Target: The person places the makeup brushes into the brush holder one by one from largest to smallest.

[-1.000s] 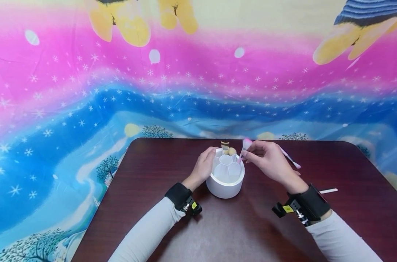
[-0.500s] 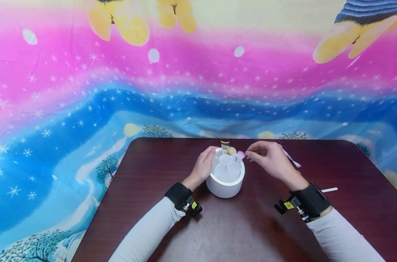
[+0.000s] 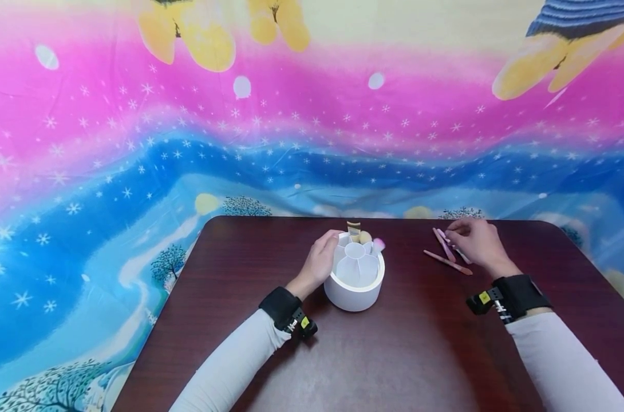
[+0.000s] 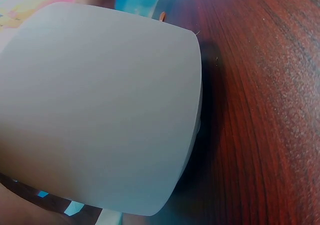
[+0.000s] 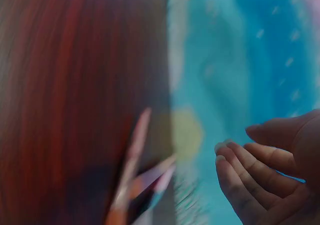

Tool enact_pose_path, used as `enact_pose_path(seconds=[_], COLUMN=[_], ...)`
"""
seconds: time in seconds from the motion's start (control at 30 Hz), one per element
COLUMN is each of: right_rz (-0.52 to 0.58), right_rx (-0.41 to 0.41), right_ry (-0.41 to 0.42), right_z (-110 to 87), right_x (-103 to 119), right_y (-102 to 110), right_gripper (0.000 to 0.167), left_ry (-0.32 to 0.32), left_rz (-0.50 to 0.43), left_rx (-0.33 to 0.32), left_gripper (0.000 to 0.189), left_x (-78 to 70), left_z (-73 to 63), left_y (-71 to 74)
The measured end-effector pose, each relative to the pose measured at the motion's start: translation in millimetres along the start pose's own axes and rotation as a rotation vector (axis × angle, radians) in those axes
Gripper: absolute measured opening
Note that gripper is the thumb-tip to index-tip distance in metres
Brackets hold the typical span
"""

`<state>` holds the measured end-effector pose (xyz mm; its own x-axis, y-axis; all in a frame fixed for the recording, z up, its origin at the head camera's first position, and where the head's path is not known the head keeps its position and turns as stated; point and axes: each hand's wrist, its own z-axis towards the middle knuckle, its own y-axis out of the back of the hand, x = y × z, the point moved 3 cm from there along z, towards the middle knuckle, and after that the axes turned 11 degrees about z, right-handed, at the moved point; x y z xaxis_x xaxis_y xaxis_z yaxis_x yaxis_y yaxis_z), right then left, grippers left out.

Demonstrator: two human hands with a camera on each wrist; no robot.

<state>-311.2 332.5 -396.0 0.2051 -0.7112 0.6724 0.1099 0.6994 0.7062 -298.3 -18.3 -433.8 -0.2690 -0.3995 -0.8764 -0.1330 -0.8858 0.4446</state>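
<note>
My left hand (image 3: 322,257) holds the left side of a round white organizer (image 3: 354,296) with divided compartments. Its white outer wall (image 4: 100,105) fills most of the left wrist view. Standing in the back compartments are a gold-toned brush (image 3: 354,228), a round yellowish tip (image 3: 364,237) and a makeup brush with pink-and-white bristles (image 3: 378,245). My right hand (image 3: 481,243) hovers over several slim brushes on the table, among them a pinkish one (image 3: 444,247) and a brownish one (image 3: 447,262). In the right wrist view its bent fingers (image 5: 250,182) hold nothing; the brushes (image 5: 131,160) are blurred.
The dark wooden table (image 3: 271,252) ends at the back against a colourful snow-patterned cloth (image 3: 312,143). A black strap with a small camera (image 3: 518,297) sits on the right wrist, and a similar strap (image 3: 281,309) is on the left.
My right hand let go of the pink-and-white brush, which now stands in the organizer, and moved right to the loose brushes. My left hand stayed on the organizer.
</note>
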Motion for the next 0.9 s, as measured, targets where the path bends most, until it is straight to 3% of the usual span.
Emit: enact_pose_path(seconds=[0.17, 0.37, 0.67, 0.9], right_rz=[-0.022, -0.006, -0.113, -0.185], right_rx=[0.05, 0.112, 0.093, 0.136], right_ry=[-0.112, -0.235, -0.291, -0.371], right_z=[4.7, 7.5, 2.5, -11.2], right_x=[-33.0, -55.0, -71.0, -73.5], right_y=[-5.7, -16.1, -11.4, 3.1], right_gripper=[0.026, 0.027, 0.033, 0.027], left_ry=[-0.002, -0.019, -0.007, -0.011], left_rz=[-0.006, -0.007, -0.037, -0.014], left_rx=[-0.001, -0.003, 0.008, 0.005], left_gripper=[0.045, 0.046, 0.045, 0.045], left_x=[1.9, 3.0, 1.3, 0.4], left_z=[0.1, 1.6, 1.9, 1.3], left_y=[0.0, -1.6, -2.3, -1.5])
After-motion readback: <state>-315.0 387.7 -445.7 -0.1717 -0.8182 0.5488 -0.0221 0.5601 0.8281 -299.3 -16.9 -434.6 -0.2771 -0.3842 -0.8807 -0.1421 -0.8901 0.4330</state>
